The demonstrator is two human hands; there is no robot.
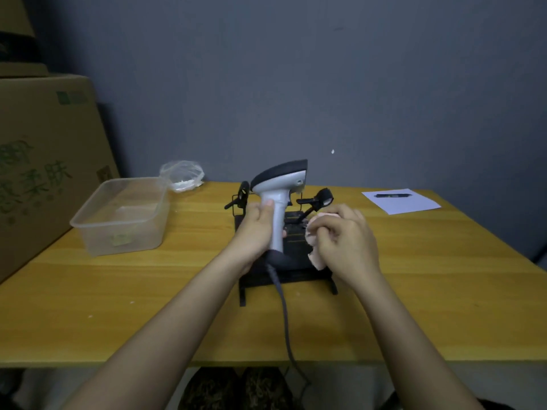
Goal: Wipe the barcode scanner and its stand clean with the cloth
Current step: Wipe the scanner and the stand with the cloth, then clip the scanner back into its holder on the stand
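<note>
Head view: I hold the barcode scanner [278,199] upright over its stand [291,272], near the middle of the table [414,276].

My left hand [256,229] has its fingers [268,206] wrapped tight around the scanner's white handle, dark head pointing right and its grey cable [284,315] running down over the table's near edge. My right hand [344,241] sits just right of the handle, fingers curled shut on a bunched pink cloth [315,257]; whether the cloth touches the handle, I cannot tell. The black stand rests on the table beneath both hands, its two arms rising behind the scanner. Toward the left edge stands a clear plastic container [121,216], with crumpled clear plastic [182,176] at the far edge behind it. Near the far right corner lies a sheet of paper [405,204] bearing a dark pen [392,195]. A cardboard box [38,161] stands beside the table's left edge.
</note>
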